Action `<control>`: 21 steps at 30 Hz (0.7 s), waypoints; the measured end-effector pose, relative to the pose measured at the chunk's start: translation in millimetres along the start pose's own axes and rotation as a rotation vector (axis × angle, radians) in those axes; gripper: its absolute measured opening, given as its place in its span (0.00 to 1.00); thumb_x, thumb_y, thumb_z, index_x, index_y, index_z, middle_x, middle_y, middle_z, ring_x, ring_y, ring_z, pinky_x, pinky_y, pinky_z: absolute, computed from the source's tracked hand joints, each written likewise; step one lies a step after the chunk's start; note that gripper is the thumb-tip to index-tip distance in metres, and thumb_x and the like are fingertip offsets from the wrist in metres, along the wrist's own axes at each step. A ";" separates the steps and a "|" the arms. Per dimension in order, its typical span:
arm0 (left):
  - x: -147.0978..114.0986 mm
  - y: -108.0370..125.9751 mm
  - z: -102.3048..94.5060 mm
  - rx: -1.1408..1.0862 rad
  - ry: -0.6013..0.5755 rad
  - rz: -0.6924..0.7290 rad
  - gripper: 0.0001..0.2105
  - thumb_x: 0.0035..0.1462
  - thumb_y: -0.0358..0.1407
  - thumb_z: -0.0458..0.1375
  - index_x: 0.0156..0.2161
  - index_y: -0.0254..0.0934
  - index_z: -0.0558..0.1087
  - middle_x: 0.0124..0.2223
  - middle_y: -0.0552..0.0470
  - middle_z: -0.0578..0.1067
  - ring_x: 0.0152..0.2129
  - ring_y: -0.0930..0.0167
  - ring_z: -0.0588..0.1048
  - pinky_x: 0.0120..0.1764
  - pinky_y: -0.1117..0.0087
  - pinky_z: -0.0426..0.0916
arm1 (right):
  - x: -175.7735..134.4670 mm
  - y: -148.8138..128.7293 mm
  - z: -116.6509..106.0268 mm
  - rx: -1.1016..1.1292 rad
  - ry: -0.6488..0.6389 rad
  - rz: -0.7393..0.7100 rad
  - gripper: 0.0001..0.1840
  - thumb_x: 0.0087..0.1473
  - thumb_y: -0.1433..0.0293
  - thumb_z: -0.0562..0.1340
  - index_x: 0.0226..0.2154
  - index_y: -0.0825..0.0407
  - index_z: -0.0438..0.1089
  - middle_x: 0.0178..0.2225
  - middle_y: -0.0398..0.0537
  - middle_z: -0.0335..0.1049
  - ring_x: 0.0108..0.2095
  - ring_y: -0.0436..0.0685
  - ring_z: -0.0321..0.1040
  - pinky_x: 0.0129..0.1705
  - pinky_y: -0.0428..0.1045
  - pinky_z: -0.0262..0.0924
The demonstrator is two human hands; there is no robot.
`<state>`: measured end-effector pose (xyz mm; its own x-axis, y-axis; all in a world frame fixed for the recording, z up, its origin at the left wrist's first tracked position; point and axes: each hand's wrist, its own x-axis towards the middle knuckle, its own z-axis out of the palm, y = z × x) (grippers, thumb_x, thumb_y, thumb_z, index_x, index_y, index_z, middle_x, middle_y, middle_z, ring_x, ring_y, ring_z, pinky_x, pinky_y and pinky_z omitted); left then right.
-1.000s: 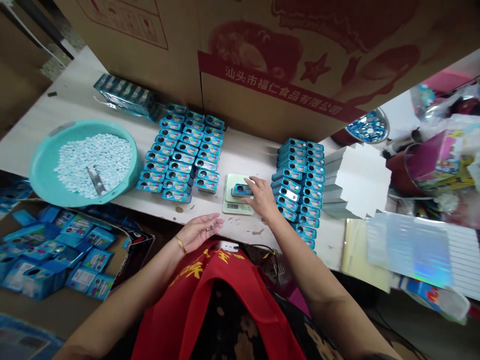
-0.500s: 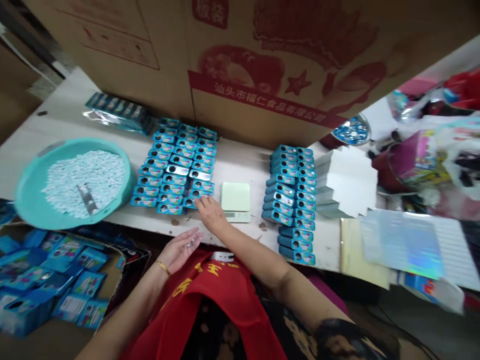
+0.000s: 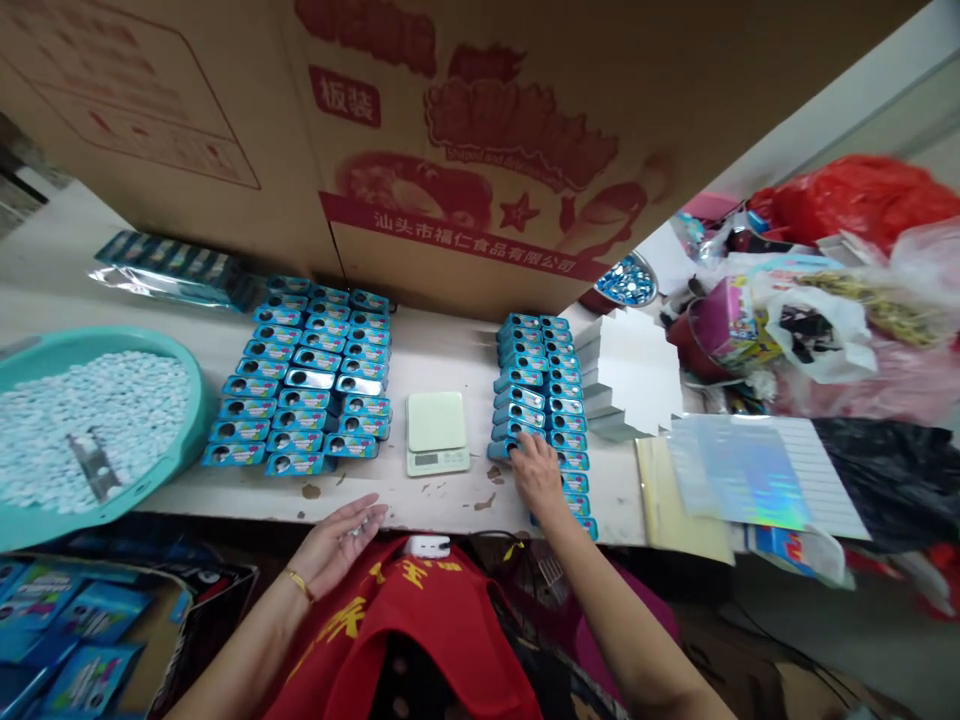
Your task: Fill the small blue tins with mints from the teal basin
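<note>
Right hand (image 3: 534, 470) placed on a blue tin (image 3: 504, 449) at frame centre-right.
The tin is touched with loosely curled fingers, grip not closed, beside the scale (image 3: 436, 432) on the tabletop (image 3: 457, 350). Left hand (image 3: 339, 541) is held open, palm up, with small pieces resting in it.

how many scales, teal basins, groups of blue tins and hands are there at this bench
scale: 1
teal basin: 1
groups of blue tins: 2, the left group and the right group
hands: 2, the left hand and the right hand
total: 6
</note>
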<state>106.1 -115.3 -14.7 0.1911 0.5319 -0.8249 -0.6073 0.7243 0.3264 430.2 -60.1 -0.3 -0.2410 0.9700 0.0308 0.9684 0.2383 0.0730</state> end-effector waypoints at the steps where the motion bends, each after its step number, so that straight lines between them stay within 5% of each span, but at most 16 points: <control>1: 0.5 -0.2 4.1 0.007 -0.012 0.007 0.15 0.47 0.19 0.53 0.42 0.28 0.68 0.40 0.39 0.74 0.35 0.71 0.74 0.38 0.76 0.69 | 5.0 -7.7 -5.0 0.005 0.011 -0.035 0.07 0.51 0.74 0.54 0.31 0.50 0.67 0.47 0.51 0.58 0.45 0.61 0.52 0.43 0.55 0.50; 7: -0.5 -6.7 23.2 -0.048 -0.072 0.007 0.12 0.48 0.22 0.54 0.41 0.28 0.69 0.38 0.41 0.74 0.33 0.71 0.74 0.38 0.74 0.69 | 60.7 -64.9 -24.1 0.099 -0.022 -0.292 0.09 0.52 0.75 0.52 0.35 0.52 0.66 0.42 0.52 0.62 0.39 0.58 0.56 0.40 0.54 0.51; 11: -0.9 -8.0 31.3 -0.185 -0.108 -0.051 0.09 0.53 0.31 0.52 0.39 0.29 0.69 0.33 0.45 0.75 0.28 0.72 0.74 0.34 0.72 0.70 | 81.3 -92.2 -22.3 0.166 -0.031 -0.338 0.09 0.51 0.76 0.53 0.34 0.54 0.67 0.42 0.55 0.63 0.40 0.59 0.56 0.41 0.55 0.51; 14: 0.2 -8.1 33.7 -0.255 -0.139 -0.067 0.11 0.55 0.35 0.50 0.39 0.30 0.69 0.30 0.46 0.74 0.25 0.73 0.73 0.31 0.72 0.69 | 60.2 -113.9 -26.1 0.299 -0.001 -0.377 0.11 0.53 0.73 0.52 0.40 0.55 0.65 0.45 0.56 0.61 0.44 0.60 0.54 0.43 0.55 0.52; 18: 3.0 -13.3 36.4 -0.312 -0.140 -0.097 0.14 0.57 0.38 0.46 0.39 0.29 0.69 0.30 0.47 0.74 0.24 0.76 0.72 0.29 0.75 0.67 | 14.7 -150.3 -28.9 0.465 -0.134 -0.605 0.14 0.53 0.71 0.53 0.44 0.55 0.62 0.41 0.54 0.63 0.40 0.58 0.57 0.40 0.52 0.56; 21: 2.9 -19.4 39.4 -0.285 -0.094 -0.135 0.17 0.57 0.40 0.44 0.42 0.28 0.67 0.34 0.45 0.73 0.30 0.73 0.72 0.34 0.74 0.67 | -2.7 -161.4 -22.1 0.480 -0.194 -0.638 0.16 0.52 0.74 0.53 0.46 0.55 0.60 0.41 0.53 0.63 0.42 0.57 0.57 0.42 0.51 0.56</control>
<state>148.8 -110.5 -5.2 0.3464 0.4872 -0.8017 -0.7606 0.6460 0.0639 273.1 -102.2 9.9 -0.7819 0.6214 -0.0488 0.5812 0.6986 -0.4173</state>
